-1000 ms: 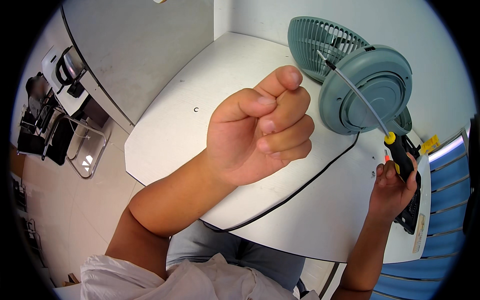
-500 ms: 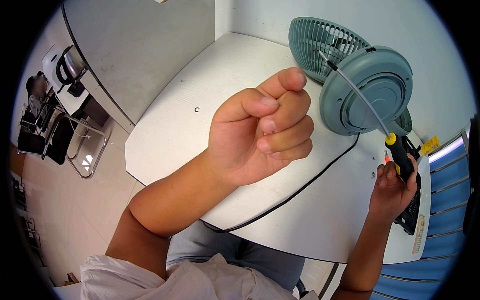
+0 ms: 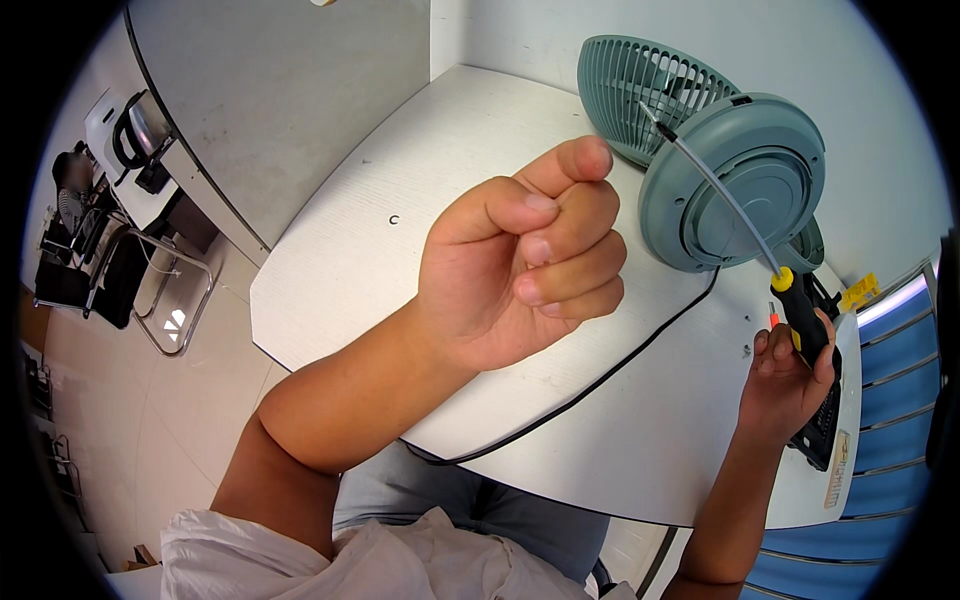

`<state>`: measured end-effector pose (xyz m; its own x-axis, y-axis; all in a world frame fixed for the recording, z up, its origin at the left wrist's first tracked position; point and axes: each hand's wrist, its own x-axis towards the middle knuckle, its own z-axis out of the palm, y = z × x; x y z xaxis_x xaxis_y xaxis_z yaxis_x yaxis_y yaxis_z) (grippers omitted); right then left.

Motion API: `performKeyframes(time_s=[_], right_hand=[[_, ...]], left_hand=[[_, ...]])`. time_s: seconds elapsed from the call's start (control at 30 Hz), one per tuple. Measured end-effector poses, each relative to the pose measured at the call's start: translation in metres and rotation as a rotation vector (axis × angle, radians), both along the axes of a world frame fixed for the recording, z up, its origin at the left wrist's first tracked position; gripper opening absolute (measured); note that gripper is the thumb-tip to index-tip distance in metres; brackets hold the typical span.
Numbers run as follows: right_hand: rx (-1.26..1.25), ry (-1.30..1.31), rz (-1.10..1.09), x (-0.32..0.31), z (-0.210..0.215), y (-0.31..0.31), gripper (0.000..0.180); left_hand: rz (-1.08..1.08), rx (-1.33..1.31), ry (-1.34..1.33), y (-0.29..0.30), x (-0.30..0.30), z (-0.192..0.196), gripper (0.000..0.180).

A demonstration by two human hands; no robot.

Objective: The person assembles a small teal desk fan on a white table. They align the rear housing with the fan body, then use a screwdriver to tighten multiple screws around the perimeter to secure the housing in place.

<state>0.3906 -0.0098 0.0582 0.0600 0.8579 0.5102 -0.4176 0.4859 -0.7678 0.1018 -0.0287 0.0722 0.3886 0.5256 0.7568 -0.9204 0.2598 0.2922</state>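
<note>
My left hand is raised over the middle of the table, palm side showing. Its fingers are curled in with the thumb against them, the index finger less bent, and nothing shows in it. At the right, my right hand is closed round the black and yellow handle of a screwdriver. The long shaft slants up and left, its tip in front of a grey-green electric fan. The fan's slatted grille and round housing rest at the back right. Its black cord runs across the table to the near edge.
On the white table lies a small dark C-shaped piece. Small bits, a red-handled tool and a black case are near my right hand. A grey partition borders the left; blue slats stand right.
</note>
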Motion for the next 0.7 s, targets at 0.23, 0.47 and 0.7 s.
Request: performKeyframes(time_s=[0.23, 0.47, 0.7], right_hand=[[0.000, 0.001, -0.002, -0.001, 0.000, 0.000, 0.039], [0.019, -0.008, 0.046, 0.002, 0.000, -0.001, 0.039], [0.036, 0.071, 0.047, 0.014, 0.002, 0.003, 0.039]], left_hand=[[0.001, -0.007, 0.001, 0.000, -0.001, 0.000, 0.032], [0.006, -0.027, 0.002, -0.002, 0.000, 0.001, 0.032], [0.543, -0.136, 0.386, -0.008, 0.003, 0.003, 0.032]])
